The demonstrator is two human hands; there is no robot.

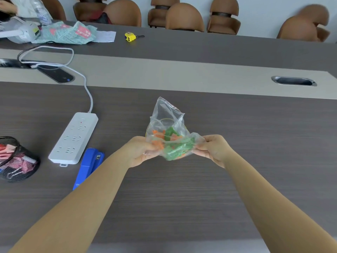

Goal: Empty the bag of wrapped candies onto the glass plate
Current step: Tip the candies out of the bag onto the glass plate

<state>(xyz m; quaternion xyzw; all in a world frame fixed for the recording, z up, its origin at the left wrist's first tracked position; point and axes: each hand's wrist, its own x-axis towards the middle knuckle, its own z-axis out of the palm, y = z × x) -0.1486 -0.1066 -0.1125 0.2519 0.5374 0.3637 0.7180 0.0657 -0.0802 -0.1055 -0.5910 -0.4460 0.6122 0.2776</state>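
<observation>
Clear crinkled plastic bag (168, 132) with orange and green wrapped candies (170, 141) held above the dark wood-grain tabletop (182, 194), centre of view. Left hand (141, 150) pinches the bag's lower left edge; right hand (213, 148) pinches its lower right edge. Bag's far corner points up and away. Round clear glass plate (166, 121) seen only faintly through the film, right behind the bag; rim partly hidden. Left of the forearm: blue stapler (90, 166), beside it a white power strip (73, 137), black mesh holder (16, 159) at the left edge. Tabletop bare to the right of the hands and toward the near edge.
</observation>
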